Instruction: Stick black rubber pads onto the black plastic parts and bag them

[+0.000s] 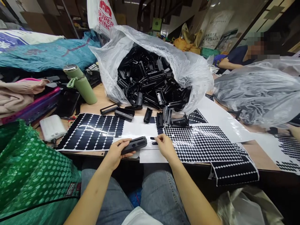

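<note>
My left hand [117, 152] is wrapped round a long black plastic part [134, 145], held just above the table's front edge. To its right, my right hand [164, 146] pinches a small black sticker [152, 138], a short gap away from the part. Beneath and beside my hands lie a sheet of black oblong stickers [93, 131] on the left and a sheet of round black dots [203, 142] on the right. Several loose black parts [124, 114] rest behind the sheets, in front of a clear plastic bag [197, 72] full of similar parts.
A green bottle [83, 87] and a white power bank [52, 127] stand at the left, near a green bag [35, 168]. Another sticker sheet [236, 173] hangs over the front edge. Another plastic bag [260, 90] and a person [236, 57] are at the right.
</note>
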`<move>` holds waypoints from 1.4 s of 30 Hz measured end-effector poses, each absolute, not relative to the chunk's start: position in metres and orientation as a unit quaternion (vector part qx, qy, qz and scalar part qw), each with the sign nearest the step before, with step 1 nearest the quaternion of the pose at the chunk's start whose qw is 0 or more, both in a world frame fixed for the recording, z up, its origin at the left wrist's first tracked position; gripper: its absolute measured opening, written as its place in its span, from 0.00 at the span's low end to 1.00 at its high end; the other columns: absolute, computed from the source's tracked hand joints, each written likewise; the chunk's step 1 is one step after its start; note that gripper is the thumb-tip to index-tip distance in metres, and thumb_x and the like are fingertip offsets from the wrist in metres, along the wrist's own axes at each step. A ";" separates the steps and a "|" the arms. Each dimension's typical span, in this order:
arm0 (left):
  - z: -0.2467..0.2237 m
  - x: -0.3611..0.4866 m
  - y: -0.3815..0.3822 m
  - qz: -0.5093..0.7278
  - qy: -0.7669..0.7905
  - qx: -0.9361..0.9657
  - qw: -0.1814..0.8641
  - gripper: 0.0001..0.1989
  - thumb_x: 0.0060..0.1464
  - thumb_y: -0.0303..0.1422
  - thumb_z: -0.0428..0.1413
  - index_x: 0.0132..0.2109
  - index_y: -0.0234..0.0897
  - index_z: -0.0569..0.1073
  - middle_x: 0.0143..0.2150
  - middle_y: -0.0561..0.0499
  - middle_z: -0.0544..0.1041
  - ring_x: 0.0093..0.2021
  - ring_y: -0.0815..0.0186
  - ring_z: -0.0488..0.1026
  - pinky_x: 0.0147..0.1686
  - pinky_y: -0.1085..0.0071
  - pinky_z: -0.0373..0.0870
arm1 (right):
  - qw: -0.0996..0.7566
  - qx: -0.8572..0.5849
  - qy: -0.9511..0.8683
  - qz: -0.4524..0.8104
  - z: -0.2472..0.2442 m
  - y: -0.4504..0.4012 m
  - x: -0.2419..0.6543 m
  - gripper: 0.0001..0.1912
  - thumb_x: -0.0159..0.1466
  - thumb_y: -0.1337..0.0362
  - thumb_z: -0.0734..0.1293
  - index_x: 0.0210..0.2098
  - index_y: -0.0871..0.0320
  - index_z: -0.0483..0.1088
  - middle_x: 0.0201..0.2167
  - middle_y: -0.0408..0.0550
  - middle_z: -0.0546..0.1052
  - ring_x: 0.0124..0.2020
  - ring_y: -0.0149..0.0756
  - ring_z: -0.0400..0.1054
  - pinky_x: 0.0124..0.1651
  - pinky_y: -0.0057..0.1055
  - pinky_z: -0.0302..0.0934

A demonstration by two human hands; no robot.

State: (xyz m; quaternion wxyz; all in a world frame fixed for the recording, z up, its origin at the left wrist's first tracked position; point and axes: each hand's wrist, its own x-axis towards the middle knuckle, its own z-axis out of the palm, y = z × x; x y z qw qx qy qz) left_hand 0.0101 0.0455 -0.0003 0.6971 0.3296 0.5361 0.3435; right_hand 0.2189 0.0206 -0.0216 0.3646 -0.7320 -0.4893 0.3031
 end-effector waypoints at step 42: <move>0.013 0.024 0.023 0.317 0.514 0.372 0.705 0.16 0.46 0.33 0.57 0.44 0.31 0.70 0.37 0.42 0.76 0.28 0.60 0.76 0.22 0.71 0.74 | 0.398 -0.677 -0.480 0.390 0.012 -0.019 0.197 0.09 0.58 0.59 0.60 0.27 0.57 0.64 0.31 0.45 0.70 0.32 0.34 0.64 0.35 0.31 0.56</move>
